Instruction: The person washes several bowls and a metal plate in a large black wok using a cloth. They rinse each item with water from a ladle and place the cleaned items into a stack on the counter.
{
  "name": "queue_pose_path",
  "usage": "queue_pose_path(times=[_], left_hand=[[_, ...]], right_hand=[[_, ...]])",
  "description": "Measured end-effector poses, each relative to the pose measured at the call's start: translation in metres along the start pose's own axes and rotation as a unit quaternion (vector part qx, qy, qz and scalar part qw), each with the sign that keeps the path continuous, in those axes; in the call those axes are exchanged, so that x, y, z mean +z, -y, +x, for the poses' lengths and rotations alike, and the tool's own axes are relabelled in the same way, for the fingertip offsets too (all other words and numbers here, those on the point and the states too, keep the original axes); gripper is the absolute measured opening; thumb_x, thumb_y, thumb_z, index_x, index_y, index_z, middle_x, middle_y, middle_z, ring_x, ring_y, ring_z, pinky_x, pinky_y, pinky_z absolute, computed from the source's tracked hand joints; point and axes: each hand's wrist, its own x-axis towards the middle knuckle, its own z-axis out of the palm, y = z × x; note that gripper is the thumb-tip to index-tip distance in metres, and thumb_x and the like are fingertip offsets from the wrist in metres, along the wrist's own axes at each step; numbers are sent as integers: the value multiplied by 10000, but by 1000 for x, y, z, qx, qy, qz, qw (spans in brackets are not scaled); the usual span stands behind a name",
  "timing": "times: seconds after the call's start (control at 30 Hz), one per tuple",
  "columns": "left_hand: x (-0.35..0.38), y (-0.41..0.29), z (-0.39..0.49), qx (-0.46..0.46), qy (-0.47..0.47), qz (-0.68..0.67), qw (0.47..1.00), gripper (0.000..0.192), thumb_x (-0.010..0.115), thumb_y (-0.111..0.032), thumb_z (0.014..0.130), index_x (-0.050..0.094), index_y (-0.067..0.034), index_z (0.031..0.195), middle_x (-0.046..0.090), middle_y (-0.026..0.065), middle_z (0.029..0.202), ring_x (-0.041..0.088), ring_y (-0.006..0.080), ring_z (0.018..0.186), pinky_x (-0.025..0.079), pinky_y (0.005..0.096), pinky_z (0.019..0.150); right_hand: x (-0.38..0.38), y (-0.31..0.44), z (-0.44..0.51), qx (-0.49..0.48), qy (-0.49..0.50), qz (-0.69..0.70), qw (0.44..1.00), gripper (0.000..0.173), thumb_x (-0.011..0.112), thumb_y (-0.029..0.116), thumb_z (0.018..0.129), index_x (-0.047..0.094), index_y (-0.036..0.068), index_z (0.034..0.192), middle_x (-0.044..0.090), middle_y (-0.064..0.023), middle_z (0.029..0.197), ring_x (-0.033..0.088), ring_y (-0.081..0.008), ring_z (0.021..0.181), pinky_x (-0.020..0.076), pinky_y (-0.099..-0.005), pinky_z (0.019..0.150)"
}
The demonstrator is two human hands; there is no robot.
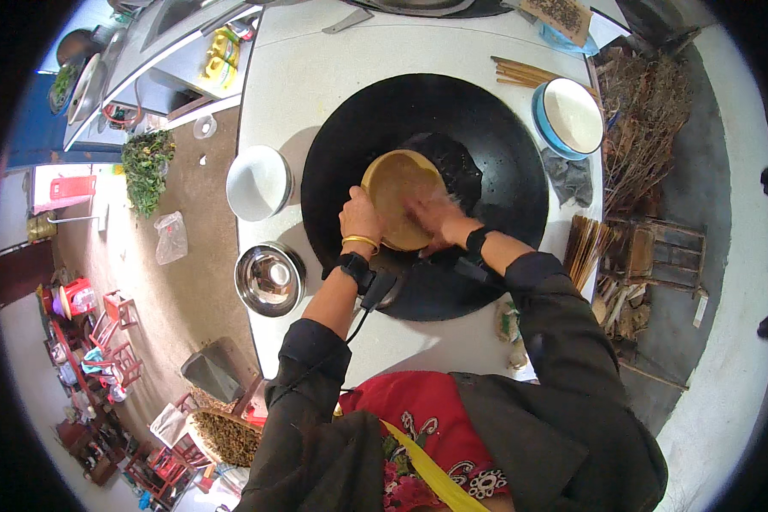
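Note:
A tan, round bowl (387,173) is held over a large black wok (345,131) set into the white stove top (294,57). My left hand (360,216) grips the bowl's left rim. Motion blurs my right hand (436,216), which reaches over the bowl's right side with its fingers against or just above the inside. Whether those fingers hold anything is hidden by the blur. Dark liquid appears to pool in the wok behind and right of the bowl. Both wrists carry black straps.
White bowls (256,182) and a steel basin (269,280) stand left of the wok. At right are stacked bowls (573,115), chopsticks (518,72), a grey cloth (568,176) and a bundle of thin sticks (582,249). Brushwood (643,115) lies beyond the edge.

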Motion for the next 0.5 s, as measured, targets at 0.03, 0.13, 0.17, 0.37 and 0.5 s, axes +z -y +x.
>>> queue_pose_path(times=[0.03, 0.13, 0.17, 0.37, 0.5], left_hand=[[-1, -1, 1, 4, 0, -18, 1000, 272, 627, -103, 836, 490, 9, 1042, 682, 307, 927, 669, 495, 895, 550, 534, 803], [-6, -7, 2, -13, -2, -17, 1000, 285, 652, -120, 849, 471, -3, 1035, 683, 310, 950, 668, 492, 920, 550, 531, 799], [-8, -9, 1, -2, -11, -5, 1000, 264, 636, -107, 857, 468, -6, 1034, 684, 310, 941, 670, 492, 911, 551, 532, 790], [-26, -24, -3, 76, -18, 55, 995, 161, 534, -122, 925, 455, -22, 1023, 694, 286, 864, 683, 475, 856, 557, 536, 744], [-27, -40, -5, 82, -18, 61, 995, 181, 562, -112, 910, 452, -23, 1022, 696, 281, 868, 689, 459, 857, 561, 528, 742]], right_hand=[[1, 5, 1, 33, 7, -61, 998, 1295, 816, 643, 619, 180, 11, 1553, 249, -243, 1587, 290, -423, 1448, 250, -545, 1188], [12, 12, 1, -72, -19, -106, 992, 1211, 807, 571, 686, 169, 35, 1566, 243, -228, 1597, 310, -398, 1446, 284, -500, 1187], [19, 14, 0, -159, -77, -113, 978, 1167, 801, 544, 715, 179, 44, 1566, 252, -223, 1596, 321, -390, 1442, 292, -490, 1185], [11, -68, -26, -93, -84, -54, 991, 755, 804, 307, 761, 489, 107, 1417, 455, -95, 1506, 426, -290, 1392, 253, -425, 1214], [-7, -84, -15, -35, -226, -464, 856, 467, 542, 219, 940, 526, 149, 1401, 383, -53, 1569, 240, -205, 1500, 188, -501, 1219]])
